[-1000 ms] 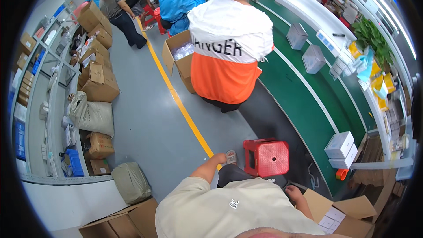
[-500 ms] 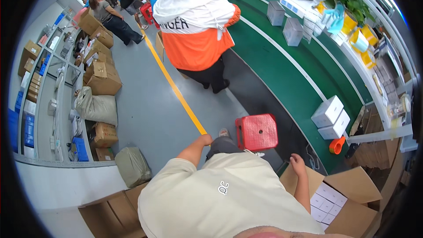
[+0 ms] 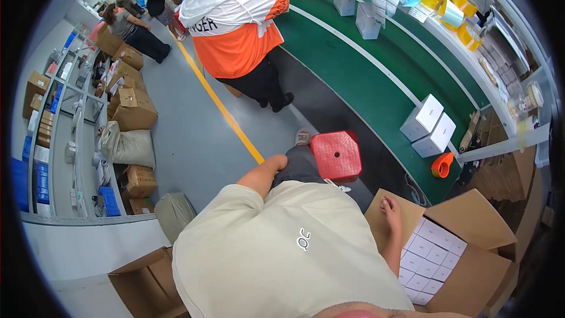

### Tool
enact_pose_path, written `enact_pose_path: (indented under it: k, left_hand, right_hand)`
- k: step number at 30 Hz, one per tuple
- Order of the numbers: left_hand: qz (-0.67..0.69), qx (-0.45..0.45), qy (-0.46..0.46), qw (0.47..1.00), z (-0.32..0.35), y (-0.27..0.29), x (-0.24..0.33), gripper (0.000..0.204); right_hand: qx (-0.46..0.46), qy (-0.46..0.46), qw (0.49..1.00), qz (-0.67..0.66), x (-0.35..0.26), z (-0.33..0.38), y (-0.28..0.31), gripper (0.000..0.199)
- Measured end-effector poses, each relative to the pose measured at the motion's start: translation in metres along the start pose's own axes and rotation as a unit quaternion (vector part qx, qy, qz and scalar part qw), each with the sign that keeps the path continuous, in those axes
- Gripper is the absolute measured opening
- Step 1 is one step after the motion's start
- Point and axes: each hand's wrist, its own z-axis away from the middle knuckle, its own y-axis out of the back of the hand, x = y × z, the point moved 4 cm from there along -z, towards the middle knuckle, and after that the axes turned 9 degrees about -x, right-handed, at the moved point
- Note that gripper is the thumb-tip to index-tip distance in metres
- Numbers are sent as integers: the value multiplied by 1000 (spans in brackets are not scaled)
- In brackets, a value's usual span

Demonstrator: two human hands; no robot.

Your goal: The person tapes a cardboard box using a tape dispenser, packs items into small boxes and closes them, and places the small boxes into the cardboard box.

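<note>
My left hand [image 3: 278, 163] rests against the dark trousers on my thigh, its fingers mostly hidden. On the other side my right hand [image 3: 390, 209] hangs loosely over a raised flap of an open carton [image 3: 471, 218], its fingers slightly bent and nothing seen in them. Rows of small white boxes [image 3: 426, 256] fill that carton. A red plastic stool [image 3: 336, 155] stands just ahead of my legs. Two larger white boxes [image 3: 428, 125] sit side by side on the green conveyor belt [image 3: 359, 82], near an orange tape dispenser [image 3: 442, 165].
A person in a white and orange jacket [image 3: 232, 35] stands ahead beside the belt. Shelving [image 3: 65, 141] and brown cartons [image 3: 134, 109] line the left side. An empty open carton [image 3: 138, 282] lies at the lower left. Yellow tape rolls [image 3: 465, 6] stand on the upper right ledge.
My view has shifted, so the conveyor, stool and jacketed person appear higher and further left. My right hand is now over the carton flap, its fingers a little more bent. The left stays by my thigh.
</note>
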Motion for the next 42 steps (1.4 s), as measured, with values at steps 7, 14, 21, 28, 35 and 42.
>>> enact_pose_path:
  k: [7, 14, 21, 28, 35, 42]
  left_hand:
    - [-85, -49, -52, 994, 1, 45, 55, 38]
    - [-122, -86, -98, 984, -24, 78, 71, 37]
    - [-211, -130, -185, 951, -121, 113, 83, 36]
    - [-215, -186, -387, 877, -227, 221, 149, 40]
    - [-15, -321, -236, 917, -193, 326, 298, 41]
    - [39, -76, -363, 928, -178, 278, 370, 36]
  right_hand:
    - [-23, -34, 991, -124, -12, 29, 19, 44]
    - [50, -128, 979, -148, -73, 45, 32, 33]
    - [231, -141, 958, -92, -8, 25, 43, 37]
    - [391, -158, 902, 91, -7, 14, 12, 34]
    - [305, -174, 921, 170, -85, -8, 20, 30]
    - [380, 160, 800, 437, -303, -141, 102, 35]
